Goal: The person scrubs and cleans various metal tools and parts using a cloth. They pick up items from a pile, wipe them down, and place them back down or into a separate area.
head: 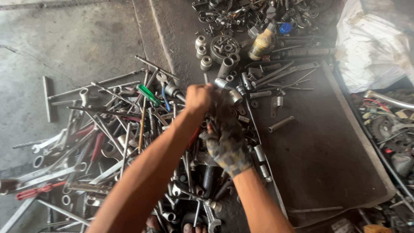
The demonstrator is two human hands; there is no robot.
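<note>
A small metal socket (235, 96) sits at the tips of the two hands, where they meet above the edge of a dark mat (319, 142) on the concrete floor (64, 47). The left hand (199, 98) is bare and curled into a fist; its grip looks closed around something, but the fingers hide what it is. The right hand (226, 140) wears a worn, dirty glove and reaches up against the left hand; whether its grip is wide or narrow cannot be told, as the fingers are blurred. The socket lies just beyond both, touching or nearly touching the fingertips.

Under the left forearm spreads a heap of wrenches and long bars (108, 142), with a green-handled screwdriver (148, 95) lying on top just left of the left hand. Beyond the hands stand several loose sockets (202, 51), a round metal part filled with bolts (224, 46), and a yellowish plastic bottle (261, 43). A single short socket extension (280, 124) lies alone on the mat to the right. A white sack (371, 47) sits at the far right.
</note>
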